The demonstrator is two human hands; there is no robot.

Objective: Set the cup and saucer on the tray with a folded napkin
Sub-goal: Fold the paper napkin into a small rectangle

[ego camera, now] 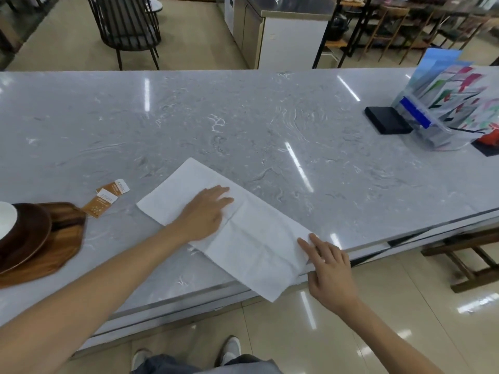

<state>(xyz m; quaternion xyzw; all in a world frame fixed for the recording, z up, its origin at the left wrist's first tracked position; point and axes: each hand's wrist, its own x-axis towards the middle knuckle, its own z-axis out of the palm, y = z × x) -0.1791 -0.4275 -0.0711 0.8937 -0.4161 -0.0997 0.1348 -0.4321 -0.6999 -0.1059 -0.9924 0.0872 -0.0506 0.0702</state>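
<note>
We're sitting at the napkin stage: the napkin (pixel 237 225) is lying as a long white strip on the marble counter (pixel 243 117), one fold apparently in and a crease showing across the middle, near corner overhanging the counter's front edge. We're judging at least one more fold is pending, then the move to the tray. The wooden tray (pixel 62 249) is sitting at the far left, well apart from the napkin, carrying a dark saucer (pixel 24 238) with something white on it, cut off by the frame, so we can't confirm it's the cup. Left hand (pixel 205 214) is lying flat on the napkin's middle, fingers straight and close together, pressing it down. Right hand (pixel 330 271) is working the near end: index and middle fingertips touching the strip's right edge, fingers loosely spread, thumb below the counter edge; we can't tell if it's pinching yet. Two orange sachets (pixel 108 198) are lying between tray and napkin.
</note>
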